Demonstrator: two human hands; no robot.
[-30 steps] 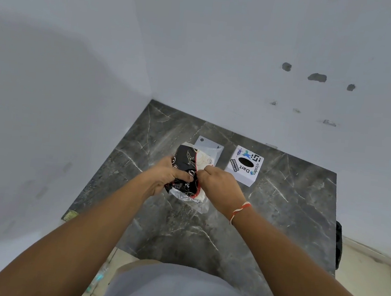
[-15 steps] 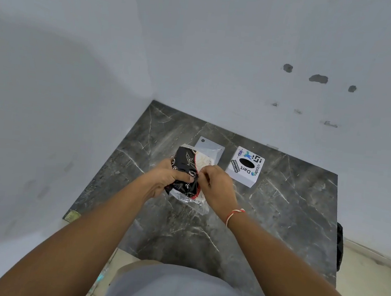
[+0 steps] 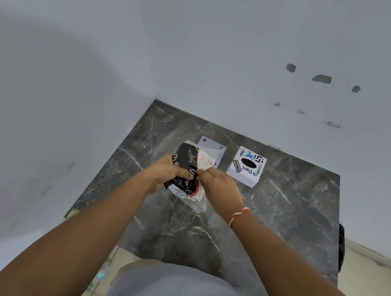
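While both hands, left hand (image 3: 166,177) and right hand (image 3: 219,190), hold it, the black packet (image 3: 186,171) points long-ways away, toward the wall (image 3: 223,54).

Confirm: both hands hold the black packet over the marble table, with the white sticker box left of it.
Wrong side: the head view shows the white sticker box right of the black packet, not left. The left hand and right hand do hold it over the marble table.
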